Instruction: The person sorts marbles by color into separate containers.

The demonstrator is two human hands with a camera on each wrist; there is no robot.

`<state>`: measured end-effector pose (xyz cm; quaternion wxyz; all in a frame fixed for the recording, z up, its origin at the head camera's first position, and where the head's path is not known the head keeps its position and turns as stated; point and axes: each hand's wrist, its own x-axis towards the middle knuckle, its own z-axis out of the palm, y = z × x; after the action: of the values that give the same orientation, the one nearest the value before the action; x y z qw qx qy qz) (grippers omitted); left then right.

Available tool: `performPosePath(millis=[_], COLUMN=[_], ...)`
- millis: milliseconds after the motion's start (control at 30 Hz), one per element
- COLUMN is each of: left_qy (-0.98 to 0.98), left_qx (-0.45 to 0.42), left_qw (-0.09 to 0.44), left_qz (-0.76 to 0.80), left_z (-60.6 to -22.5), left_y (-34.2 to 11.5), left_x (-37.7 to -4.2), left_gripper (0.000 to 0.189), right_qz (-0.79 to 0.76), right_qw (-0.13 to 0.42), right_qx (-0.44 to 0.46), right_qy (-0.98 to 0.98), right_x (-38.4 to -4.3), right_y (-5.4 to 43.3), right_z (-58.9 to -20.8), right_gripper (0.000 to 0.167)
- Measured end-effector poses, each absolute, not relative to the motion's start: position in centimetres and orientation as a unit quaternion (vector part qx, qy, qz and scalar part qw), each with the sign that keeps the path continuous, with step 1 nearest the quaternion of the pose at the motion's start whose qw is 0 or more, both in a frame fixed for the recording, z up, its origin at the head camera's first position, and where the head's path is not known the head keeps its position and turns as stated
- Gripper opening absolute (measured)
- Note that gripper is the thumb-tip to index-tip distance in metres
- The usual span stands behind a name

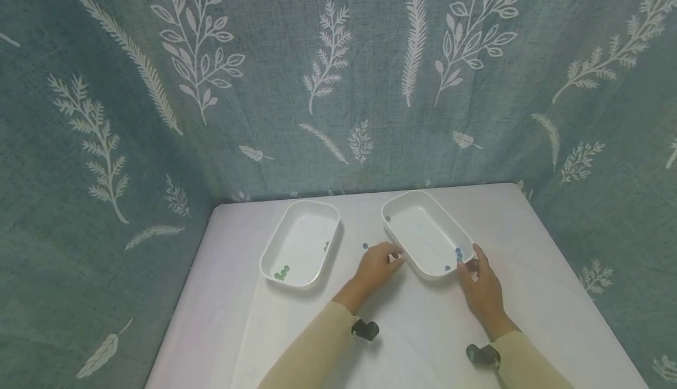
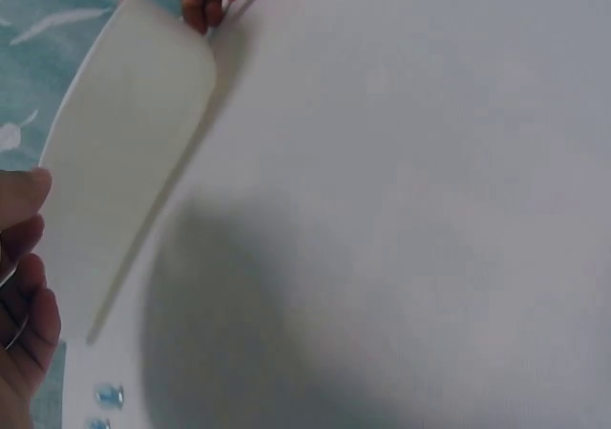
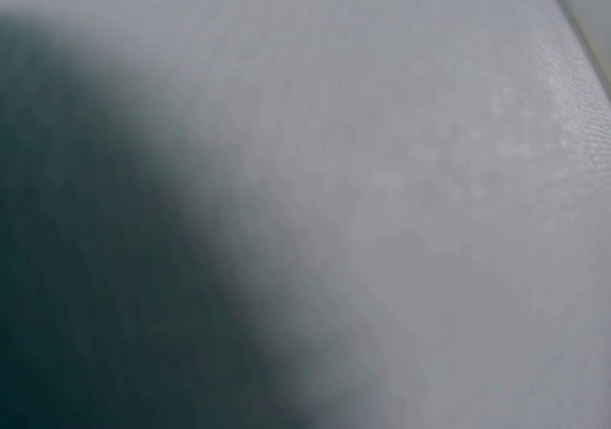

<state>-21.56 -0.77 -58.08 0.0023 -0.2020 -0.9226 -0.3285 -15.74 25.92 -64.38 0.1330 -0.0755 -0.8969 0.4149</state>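
Note:
Two white rectangular trays with rounded corners stand on the table. At the left side of the right tray point(image 1: 423, 227), my left hand point(image 1: 376, 267) holds the rim with curled fingers. My right hand point(image 1: 482, 289) grips the tray's near right corner between thumb and fingers. Small blue glass-like pieces point(image 1: 458, 254) lie in that corner, with another blue piece point(image 1: 447, 268) at the near wall and a darker one point(image 1: 388, 218) at the far left. In the left wrist view, the left thumb point(image 2: 24, 195) meets the tray's outer wall point(image 2: 134, 114).
The left tray point(image 1: 298, 242) holds several small green pieces point(image 1: 281, 274) in its near corner and a few darker ones point(image 1: 327, 246) by its right wall. A loose blue piece point(image 1: 365, 246) lies on the white tablecloth point(image 1: 412, 330) between the trays. Leaf-patterned curtains point(image 1: 338, 83) surround the table.

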Motion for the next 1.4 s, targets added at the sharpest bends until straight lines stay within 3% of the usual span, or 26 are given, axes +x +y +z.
performPosePath(millis=[567, 1000, 1400], left_qy=[-0.942, -0.941, -0.944], left_qx=[-0.157, -0.126, -0.145], left_qw=[-0.006, -0.032, -0.016], left_qz=[-0.298, -0.313, -0.295], left_z=[-59.2, -60.0, -61.2], left_y=[-5.4, -6.3, -6.4], left_x=[-23.2, -24.1, -24.3], left_gripper=[0.027, 0.025, 0.021], right_qz=[0.412, 0.412, 0.407], right_qw=[0.135, 0.128, 0.126], right_qx=[-0.075, -0.081, -0.082], right_qy=[-0.898, -0.899, -0.901], right_x=[-15.3, -15.3, -15.3], right_y=[25.7, 25.6, 25.4], right_z=[-64.1, -63.9, -63.4], right_gripper=[0.068, 0.068, 0.069])
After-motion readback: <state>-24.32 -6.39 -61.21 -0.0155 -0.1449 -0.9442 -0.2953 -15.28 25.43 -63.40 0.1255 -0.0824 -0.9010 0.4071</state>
